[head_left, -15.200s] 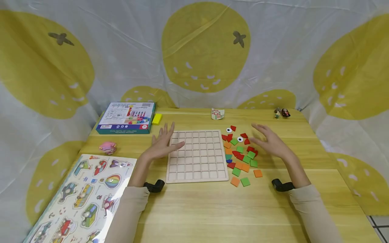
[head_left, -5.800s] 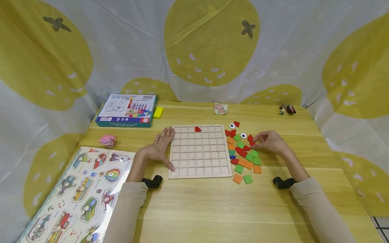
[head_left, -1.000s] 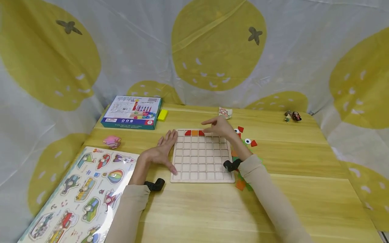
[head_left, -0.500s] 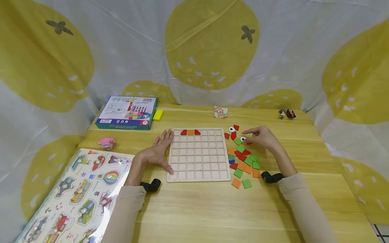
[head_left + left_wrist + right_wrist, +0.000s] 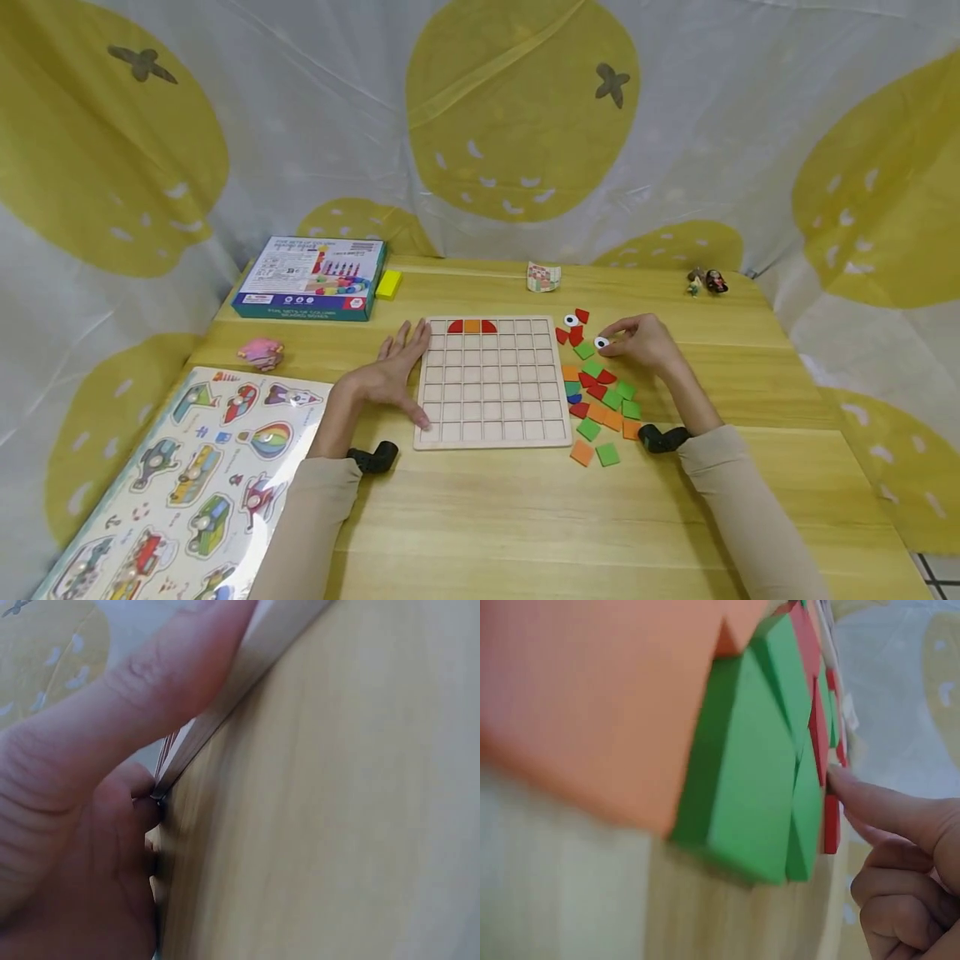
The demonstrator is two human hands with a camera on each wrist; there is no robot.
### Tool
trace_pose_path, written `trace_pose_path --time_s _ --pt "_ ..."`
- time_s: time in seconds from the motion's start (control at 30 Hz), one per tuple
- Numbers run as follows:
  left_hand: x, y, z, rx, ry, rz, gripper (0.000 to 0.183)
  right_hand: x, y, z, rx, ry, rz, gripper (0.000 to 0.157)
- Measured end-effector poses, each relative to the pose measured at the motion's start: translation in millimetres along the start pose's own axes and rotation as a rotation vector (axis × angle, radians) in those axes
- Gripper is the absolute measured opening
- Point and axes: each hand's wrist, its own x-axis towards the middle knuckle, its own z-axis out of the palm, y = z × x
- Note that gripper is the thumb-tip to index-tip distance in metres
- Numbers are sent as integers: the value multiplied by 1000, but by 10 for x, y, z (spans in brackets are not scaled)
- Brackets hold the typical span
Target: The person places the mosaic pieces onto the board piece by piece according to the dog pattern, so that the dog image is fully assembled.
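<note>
My left hand [image 5: 390, 379] rests spread along the left side of the gridded wooden board [image 5: 491, 407]; its thumb [image 5: 142, 686] lies against the board's edge in the left wrist view. In the board's top row sit an orange square [image 5: 472, 327] between two red rounded tiles, the left one [image 5: 455, 327] and the right one [image 5: 489, 327]. To the right of the board, thumb and forefinger of my right hand [image 5: 645, 342] pinch a white eye tile [image 5: 602, 342] with a black dot. A second eye tile [image 5: 571, 320] lies nearby. The right wrist view shows green tiles [image 5: 754, 780] close up.
Loose red, green, orange and blue tiles, such as an orange one [image 5: 581, 452], lie right of the board. A patterned card [image 5: 543, 277] lies behind. At left are a picture puzzle [image 5: 168, 508], a pink toy [image 5: 261, 353], a boxed set [image 5: 307, 279] and a yellow block [image 5: 388, 284].
The orange square and two red tiles have come onto the board. My right hand has moved from the top row to the loose tiles and closed on an eye tile. The left hand stays.
</note>
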Motion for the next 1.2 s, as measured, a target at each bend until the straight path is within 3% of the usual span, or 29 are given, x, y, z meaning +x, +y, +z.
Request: trace_pose_path --time_s 0.13,0.27,0.37,0.57,0.73,0.9,1.2 --pt "3 -20 7 -16 3 5 153 -2 -50 -9 20 -1 -11 27" --pt "-8 -48 11 -20 11 13 153 36 -349 110 98 -64 -79 25" --pt "-20 -46 12 -7 19 22 153 125 -679 364 119 -101 -116 22" --pt "-32 -15 24 2 14 14 152 324 -1218 1050 152 -161 -144 20" --pt "-36 3 25 -6 14 -1 152 438 -1454 1426 131 -76 -155 20" --pt "-26 -18 41 -21 14 -13 152 462 -1541 1509 63 -57 -160 22" --pt "-31 -17 26 -33 17 -10 152 494 -1521 1506 132 -110 -148 23"
